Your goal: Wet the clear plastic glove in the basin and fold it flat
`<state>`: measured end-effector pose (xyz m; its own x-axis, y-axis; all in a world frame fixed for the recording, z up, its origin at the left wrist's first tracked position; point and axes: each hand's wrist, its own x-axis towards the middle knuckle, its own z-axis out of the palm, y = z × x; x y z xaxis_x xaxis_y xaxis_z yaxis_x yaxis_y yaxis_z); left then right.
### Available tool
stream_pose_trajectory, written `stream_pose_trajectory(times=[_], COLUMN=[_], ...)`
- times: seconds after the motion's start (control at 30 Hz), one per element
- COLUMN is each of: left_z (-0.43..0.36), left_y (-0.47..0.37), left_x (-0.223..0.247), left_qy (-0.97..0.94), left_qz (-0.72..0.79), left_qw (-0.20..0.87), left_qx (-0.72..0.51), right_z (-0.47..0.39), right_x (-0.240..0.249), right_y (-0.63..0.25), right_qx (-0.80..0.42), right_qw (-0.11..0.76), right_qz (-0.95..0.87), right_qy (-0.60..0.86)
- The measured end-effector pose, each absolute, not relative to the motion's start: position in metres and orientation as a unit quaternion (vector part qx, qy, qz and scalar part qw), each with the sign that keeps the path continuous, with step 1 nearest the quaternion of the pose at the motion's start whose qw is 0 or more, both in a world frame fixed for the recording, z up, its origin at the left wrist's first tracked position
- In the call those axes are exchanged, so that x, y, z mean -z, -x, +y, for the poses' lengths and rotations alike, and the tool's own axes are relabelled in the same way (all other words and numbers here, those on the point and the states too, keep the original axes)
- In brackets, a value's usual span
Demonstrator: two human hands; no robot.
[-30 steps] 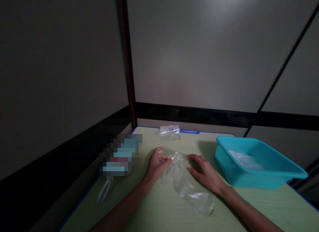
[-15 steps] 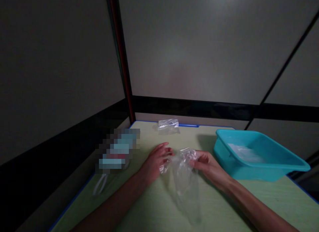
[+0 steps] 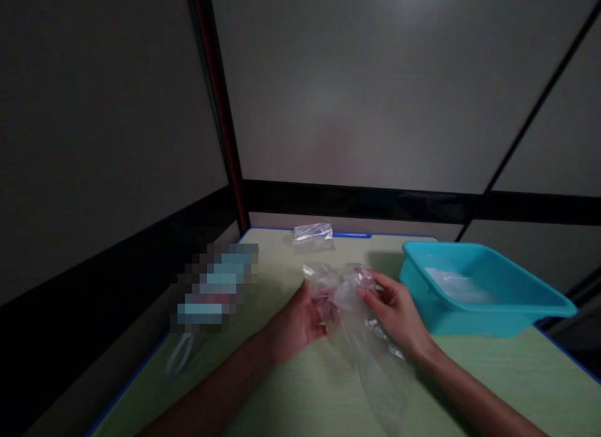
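A thin clear plastic bag (image 3: 350,327) hangs crumpled between my two hands, its long lower part trailing toward the table's near side. My right hand (image 3: 397,308) pinches its upper right edge between thumb and fingers. On the other side, my left hand (image 3: 293,324) has its thumb up and its fingers curled against the film. Those fingers show only partly, blurred through the plastic, and I cannot tell whether they are inside the bag or behind it.
To the right stands a turquoise basin (image 3: 488,321) with a whitish flat packet (image 3: 460,285) in it. Another clear plastic packet (image 3: 313,236) lies at the table's far edge beside a blue strip (image 3: 350,235). A pixelated object with a white loop (image 3: 179,354) is at left. Walls close in behind.
My left hand has turned, thumb now up, and its fingers have come against the plastic. The bag's top has spread leftward and its tail has swung right. The view has shifted slightly.
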<state>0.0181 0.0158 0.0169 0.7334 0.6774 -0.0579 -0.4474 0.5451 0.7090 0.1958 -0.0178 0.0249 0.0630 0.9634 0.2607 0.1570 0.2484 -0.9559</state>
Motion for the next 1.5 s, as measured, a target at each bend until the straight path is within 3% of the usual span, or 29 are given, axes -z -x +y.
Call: stream_pose_trajectory(times=[0.13, 0.3, 0.4, 0.6, 0.77, 0.9, 1.03, 1.17, 1.27, 1.5], left_z=[0.022, 0.025, 0.029, 0.043, 0.035, 0.026, 0.015, -0.001, -0.007, 0.010], left_y=[-0.013, -0.004, 0.001, 0.010, 0.013, 0.010, 0.002, -0.011, -0.021, -0.015], left_x=[-0.018, -0.034, -0.036, -0.017, -0.015, -0.023, -0.027, -0.025, -0.014, 0.007], left_qy=[-0.436, -0.510, -0.563, -0.690, -0.755, -0.781, -0.838, -0.901, -0.877, -0.857], left_qz=[0.247, 0.337, 0.415, 0.534, 0.564, 0.527, 0.385, 0.255, 0.299, 0.384], left_qw=[0.770, 0.657, 0.555, 0.255, 0.100, -0.023, -0.006, 0.156, 0.223, 0.208], left_qx=[-0.394, -0.442, -0.451, -0.418, -0.321, -0.334, -0.386, -0.316, -0.301, -0.273], right_z=[-0.015, -0.018, -0.019, -0.008, -0.007, -0.015, -0.025, -0.033, -0.039, -0.051], right_x=[-0.023, -0.028, -0.027, -0.012, -0.012, -0.022, -0.027, -0.026, -0.027, -0.032], right_y=[-0.200, -0.211, -0.214, -0.218, -0.223, -0.212, -0.195, -0.183, -0.178, -0.175], right_qx=[-0.287, -0.061, 0.021, -0.023, -0.003, -0.047, -0.088, -0.097, -0.110, -0.155], right_qw=[0.545, 0.561, 0.526, 0.398, 0.383, 0.340, 0.204, 0.144, 0.145, 0.116], right_qz=[-0.598, -0.650, -0.696, -0.748, -0.743, -0.804, -0.887, -0.910, -0.903, -0.888], right_qy=[0.513, 0.508, 0.489, 0.530, 0.550, 0.485, 0.405, 0.377, 0.388, 0.417])
